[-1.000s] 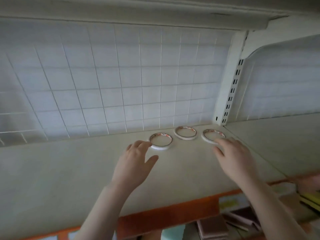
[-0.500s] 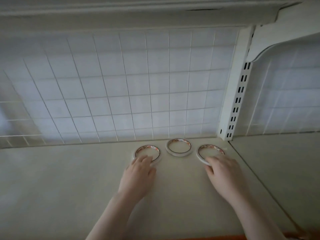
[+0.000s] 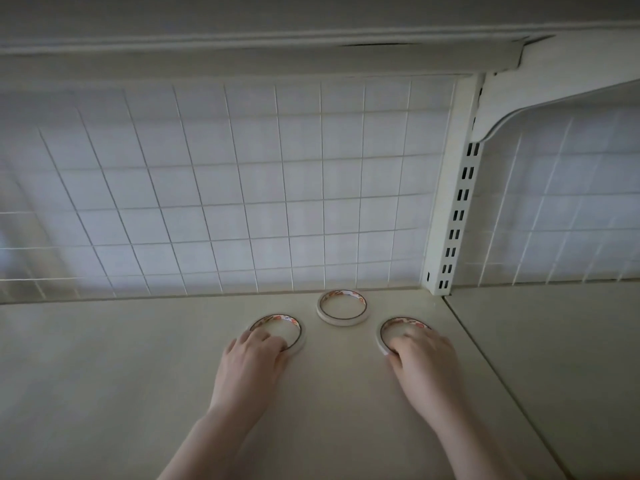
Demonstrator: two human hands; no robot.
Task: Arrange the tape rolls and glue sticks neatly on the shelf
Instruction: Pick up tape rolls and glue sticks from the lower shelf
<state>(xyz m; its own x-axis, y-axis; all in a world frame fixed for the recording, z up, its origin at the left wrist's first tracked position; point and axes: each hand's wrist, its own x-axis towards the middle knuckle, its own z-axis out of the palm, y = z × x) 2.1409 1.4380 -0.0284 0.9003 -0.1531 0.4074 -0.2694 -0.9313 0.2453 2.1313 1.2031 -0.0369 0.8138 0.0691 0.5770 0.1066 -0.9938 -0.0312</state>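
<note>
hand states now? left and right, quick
Left hand: open, fingers resting on the near rim of the left tape roll, no grip.
Right hand: open, fingers resting on the right tape roll, no grip.

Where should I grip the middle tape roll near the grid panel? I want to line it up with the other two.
The middle tape roll lies flat on the shelf, untouched, its hole facing up. Probably best: come from above and the front, between the left hand and right hand, one finger inside the hole and the thumb on the near outer rim. The grid panel blocks the far side.
</note>
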